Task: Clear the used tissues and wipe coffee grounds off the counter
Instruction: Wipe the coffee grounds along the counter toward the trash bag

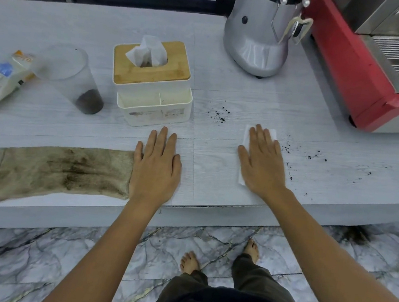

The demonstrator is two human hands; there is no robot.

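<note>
My right hand (262,161) lies flat, fingers straight, pressing a white tissue (246,137) onto the grey counter (73,125). Dark coffee grounds (219,113) are scattered just left of and beyond that hand, and more grounds (316,157) spread to its right. My left hand (156,164) rests flat on the counter, its outer edge touching the right end of a stained brown cloth (61,170) lying along the front edge. A tissue box (151,82) with a wooden lid and a tissue sticking up stands behind my left hand.
A frosted plastic cup (73,81) with brown residue and a tipped carton (1,78) sit at the left. A silver grinder (256,41) and a red espresso machine (363,77) stand at the back right. Marble floor and my bare feet lie below the counter edge.
</note>
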